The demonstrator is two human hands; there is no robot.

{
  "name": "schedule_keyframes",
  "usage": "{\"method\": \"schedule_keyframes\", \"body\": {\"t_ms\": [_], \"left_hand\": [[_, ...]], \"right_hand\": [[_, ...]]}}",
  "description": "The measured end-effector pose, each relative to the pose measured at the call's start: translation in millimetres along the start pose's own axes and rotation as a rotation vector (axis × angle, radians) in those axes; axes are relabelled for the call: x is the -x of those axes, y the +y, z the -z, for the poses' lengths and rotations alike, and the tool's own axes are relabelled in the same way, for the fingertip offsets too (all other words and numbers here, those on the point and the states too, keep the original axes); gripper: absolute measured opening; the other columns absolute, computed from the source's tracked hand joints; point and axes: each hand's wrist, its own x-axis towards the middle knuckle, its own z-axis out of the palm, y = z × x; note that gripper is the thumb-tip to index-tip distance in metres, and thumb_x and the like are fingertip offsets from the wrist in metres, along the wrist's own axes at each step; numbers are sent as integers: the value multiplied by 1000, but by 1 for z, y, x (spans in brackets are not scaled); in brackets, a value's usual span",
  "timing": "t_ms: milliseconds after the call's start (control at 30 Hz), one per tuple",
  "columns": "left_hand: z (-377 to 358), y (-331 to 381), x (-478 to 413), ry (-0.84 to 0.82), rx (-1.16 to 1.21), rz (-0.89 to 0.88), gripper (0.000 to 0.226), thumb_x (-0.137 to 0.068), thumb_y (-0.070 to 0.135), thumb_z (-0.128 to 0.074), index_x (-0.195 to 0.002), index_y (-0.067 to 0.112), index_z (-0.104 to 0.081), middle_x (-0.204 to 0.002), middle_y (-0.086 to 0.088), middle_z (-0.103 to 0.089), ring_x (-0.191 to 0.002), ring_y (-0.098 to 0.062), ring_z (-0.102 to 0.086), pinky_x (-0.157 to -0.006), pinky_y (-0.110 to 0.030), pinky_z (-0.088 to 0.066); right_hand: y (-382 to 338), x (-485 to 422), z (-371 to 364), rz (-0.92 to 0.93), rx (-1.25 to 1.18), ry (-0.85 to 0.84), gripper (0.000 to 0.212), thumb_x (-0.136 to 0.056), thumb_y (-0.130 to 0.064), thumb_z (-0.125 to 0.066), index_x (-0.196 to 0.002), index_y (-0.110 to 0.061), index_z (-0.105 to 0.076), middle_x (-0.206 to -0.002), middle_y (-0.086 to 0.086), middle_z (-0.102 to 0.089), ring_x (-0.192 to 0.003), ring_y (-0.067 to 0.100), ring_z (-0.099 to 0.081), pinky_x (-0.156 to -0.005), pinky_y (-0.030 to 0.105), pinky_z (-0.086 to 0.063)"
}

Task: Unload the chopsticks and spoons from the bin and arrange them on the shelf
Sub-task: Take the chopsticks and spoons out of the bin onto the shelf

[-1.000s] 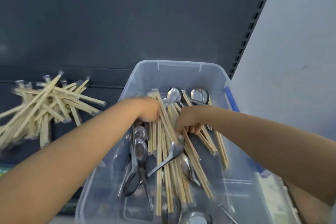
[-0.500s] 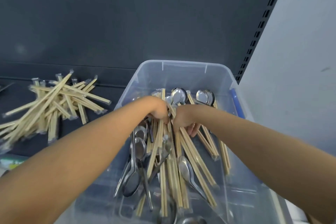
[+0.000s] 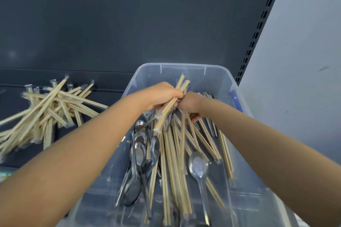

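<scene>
Bin [image 3: 217, 75] near end cut off at bottom, chopstick pile [image 3: 46, 112] cropped at left, right hand [image 3: 191, 104] fingers buried among chopsticks [image 3: 173, 162], grip indiscernible.

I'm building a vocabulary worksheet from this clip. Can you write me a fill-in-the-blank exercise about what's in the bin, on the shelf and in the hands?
1. The left hand grips a bundle of wrapped ____ above the clear bin.
2. The pile already on the shelf lies to the ____ of the bin.
3. The bin's side handle is ____.
4. Among the loose sticks in the bin lie metal ____.
Missing words: chopsticks; left; blue; spoons.
</scene>
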Motion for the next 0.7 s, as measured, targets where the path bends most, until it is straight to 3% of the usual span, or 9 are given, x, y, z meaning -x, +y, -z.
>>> {"method": "schedule_keyframes", "body": {"t_ms": [100,200,267,433,533,633,700], "left_hand": [[1,1,-1,47,61,-67,17,-89,25,-59,-84,9,-60,-68,-7,-59,-47,-15,-50,-47,-21,-40],[3,1,0,35,88,-72,21,-93,26,-58,-100,6,-57,-79,-4,-60,-47,-12,-49,-41,-21,-39],[4,1,0,11,76,-51,25,-92,28,-60,-104,6,-57,-83,-3,-59,-48,-12,-48,-42,-22,-40],[5,1,2,-160,30,-9,35,-92,27,-62,-119,5,-56,-96,-4,-67,-53,-11,-56,-52,-25,-50],[6,4,4,-141,67,-50,25,-96,22,-56,-115,5,-59,-83,2,-68,-58,-3,-62,-51,-23,-50],[9,10,10,-94,168,-103,15,-98,20,-52,-96,7,-59,-75,-4,-62,-57,-11,-57,-47,-22,-47],[11,13,17,-80,222,-124,17,-99,21,-51,-93,6,-58,-76,-8,-58,-59,-16,-52,-46,-23,-47]], "right_hand": [[-6,7,13,26,-211,-26,19,-96,-14,-41,-110,-8,-52,-102,16,-59,-75,30,-64,-65,37,-58],[-7,17,25,84,-341,-2,14,-95,-8,-43,-91,-9,-57,-88,11,-61,-72,28,-62,-70,39,-57],[-8,23,32,95,-439,25,16,-93,-4,-47,-82,-9,-58,-78,12,-64,-66,28,-63,-66,37,-58],[-11,24,40,54,-682,143,11,-96,-6,-50,-90,2,-56,-71,20,-64,-44,27,-64,-40,32,-54],[-12,22,39,84,-765,171,19,-98,-17,-52,-91,0,-57,-75,19,-63,-50,30,-65,-45,36,-57],[-13,19,39,174,-808,214,24,-98,-27,-51,-91,-6,-60,-85,17,-64,-66,34,-68,-59,39,-60],[-15,20,38,245,-813,230,23,-98,-29,-51,-95,-9,-62,-84,14,-64,-60,29,-66,-55,33,-60]]}}
